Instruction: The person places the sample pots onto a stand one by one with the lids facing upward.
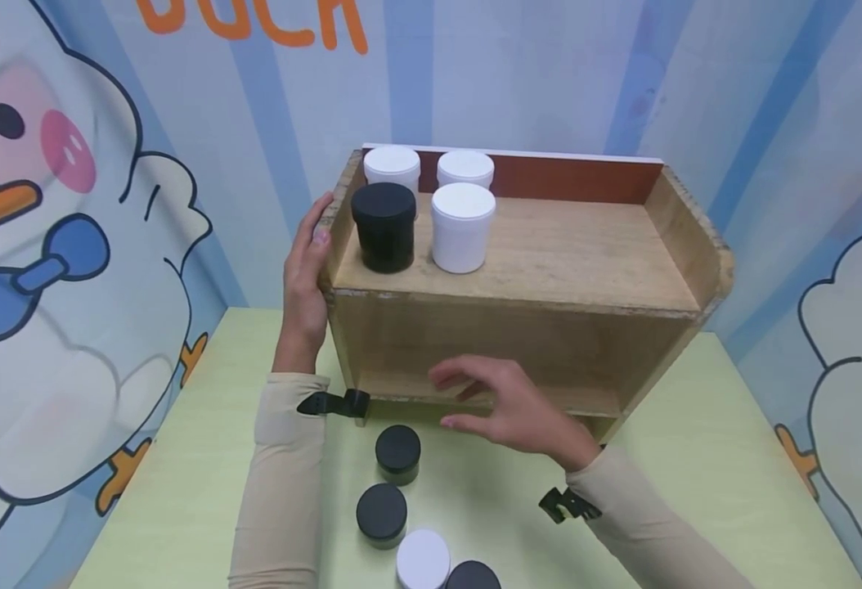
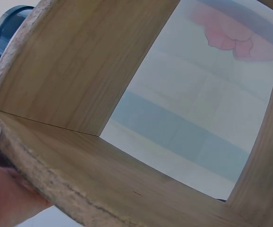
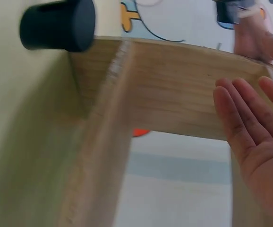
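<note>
A two-level wooden shelf stands on the table. My left hand rests along the outside of its left side panel, with the fingers pointing up toward the top edge. On the upper level a black jar stands front left beside a white jar. Behind them are two more lidded white jars, a left one and a right one. My right hand hovers before the lower level with nothing in it, fingers loosely bent. In the right wrist view its palm shows bare.
Before the shelf, on the pale green table, stand a black-lidded jar, another black-lidded jar, a white-lidded jar and a black lid cut by the frame edge. A printed cloth backdrop surrounds the table.
</note>
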Tool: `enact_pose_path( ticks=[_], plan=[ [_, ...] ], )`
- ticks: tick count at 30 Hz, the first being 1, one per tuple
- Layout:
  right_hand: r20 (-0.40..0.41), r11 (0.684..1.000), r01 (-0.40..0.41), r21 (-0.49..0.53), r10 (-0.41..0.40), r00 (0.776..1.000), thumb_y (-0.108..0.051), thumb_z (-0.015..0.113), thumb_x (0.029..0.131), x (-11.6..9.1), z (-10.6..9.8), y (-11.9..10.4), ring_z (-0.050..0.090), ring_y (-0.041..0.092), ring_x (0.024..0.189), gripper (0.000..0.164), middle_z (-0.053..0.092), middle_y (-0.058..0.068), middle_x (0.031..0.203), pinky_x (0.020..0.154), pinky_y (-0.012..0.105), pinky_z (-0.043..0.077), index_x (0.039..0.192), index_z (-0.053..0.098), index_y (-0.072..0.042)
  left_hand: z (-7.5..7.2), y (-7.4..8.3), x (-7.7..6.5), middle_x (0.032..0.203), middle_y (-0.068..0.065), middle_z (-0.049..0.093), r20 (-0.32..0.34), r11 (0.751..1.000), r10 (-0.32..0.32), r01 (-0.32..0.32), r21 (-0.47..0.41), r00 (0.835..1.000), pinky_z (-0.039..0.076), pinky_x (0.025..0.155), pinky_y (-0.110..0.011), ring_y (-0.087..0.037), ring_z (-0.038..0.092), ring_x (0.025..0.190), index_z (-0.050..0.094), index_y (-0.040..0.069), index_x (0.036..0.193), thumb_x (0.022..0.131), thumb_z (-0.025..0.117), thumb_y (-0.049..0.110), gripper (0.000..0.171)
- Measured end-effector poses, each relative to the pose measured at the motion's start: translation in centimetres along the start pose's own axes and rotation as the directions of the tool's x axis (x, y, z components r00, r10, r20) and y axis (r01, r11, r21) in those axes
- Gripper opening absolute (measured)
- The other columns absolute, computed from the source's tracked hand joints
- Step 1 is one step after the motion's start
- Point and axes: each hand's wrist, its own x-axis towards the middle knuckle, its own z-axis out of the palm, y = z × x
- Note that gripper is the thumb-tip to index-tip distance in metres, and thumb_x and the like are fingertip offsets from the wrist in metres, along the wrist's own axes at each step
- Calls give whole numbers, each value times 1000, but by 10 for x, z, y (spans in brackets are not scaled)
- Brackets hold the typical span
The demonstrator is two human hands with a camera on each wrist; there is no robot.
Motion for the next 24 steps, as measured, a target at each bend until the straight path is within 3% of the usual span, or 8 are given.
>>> enact_pose_path(
  ticks=[11, 16, 24],
  plan=[
    [115, 993, -117, -1, 117, 987, -14, 82, 82, 3, 45, 30, 63, 27, 122, 59, 66, 11, 132, 98, 37, 55, 134, 58, -3, -1, -1, 0, 162, 9, 34, -7, 1000, 9, -9, -5, 1000, 17, 123, -61, -19, 30, 151, 42, 39, 151, 99, 37, 48, 53],
    [167, 982, -176, -74, 186, 968, -19, 83, 83, 3, 61, 41, 61, 26, 126, 66, 63, 11, 137, 101, 39, 54, 140, 54, -6, -1, -2, 1, 162, 10, 34, -7, 1000, 11, -11, 0, 1000, 15, 123, -60, -18, 28, 152, 42, 38, 151, 99, 37, 49, 53],
    [218, 965, -187, -183, 225, 949, -24, 83, 83, 6, 82, 54, 60, 26, 129, 73, 59, 9, 144, 107, 41, 50, 146, 49, -9, 0, -2, 0, 162, 9, 34, -11, 1000, 23, -23, 9, 1000, 15, 123, -62, -19, 28, 152, 42, 37, 151, 98, 37, 49, 55]
  ],
)
